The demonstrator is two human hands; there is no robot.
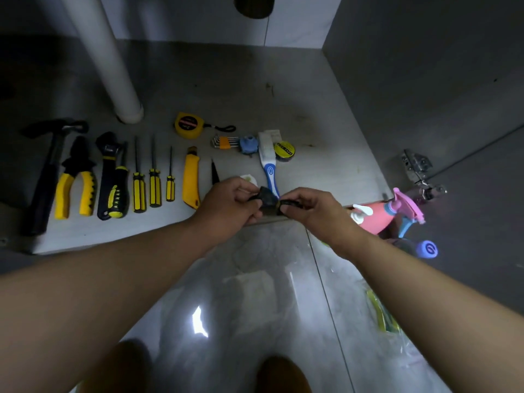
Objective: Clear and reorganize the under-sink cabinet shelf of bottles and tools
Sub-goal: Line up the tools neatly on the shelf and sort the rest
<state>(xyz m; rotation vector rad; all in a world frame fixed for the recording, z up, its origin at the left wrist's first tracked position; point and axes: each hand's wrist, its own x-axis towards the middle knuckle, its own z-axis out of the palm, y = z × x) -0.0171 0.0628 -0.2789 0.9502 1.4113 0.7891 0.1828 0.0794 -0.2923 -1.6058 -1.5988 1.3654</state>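
My left hand (231, 201) and my right hand (307, 207) meet over the front edge of the cabinet shelf (326, 114), both pinching a small black object (268, 198) between their fingertips. Tools lie in a row on the shelf: a hammer (46, 177), yellow pliers (75, 180), an adjustable wrench (107, 171), several yellow-handled screwdrivers (153, 182), a yellow utility knife (191, 180). Behind my hands lie a tape measure (188, 124), hex keys (225, 142), a blue-and-white brush (268, 158) and a tape roll (284, 151).
A white drain pipe (110, 61) stands on the shelf at the back left. Pink and blue spray bottles (382, 215) lie on the floor at the right, below the open door's hinge (418, 170). A clear plastic bag (382, 316) lies on the glossy floor tiles.
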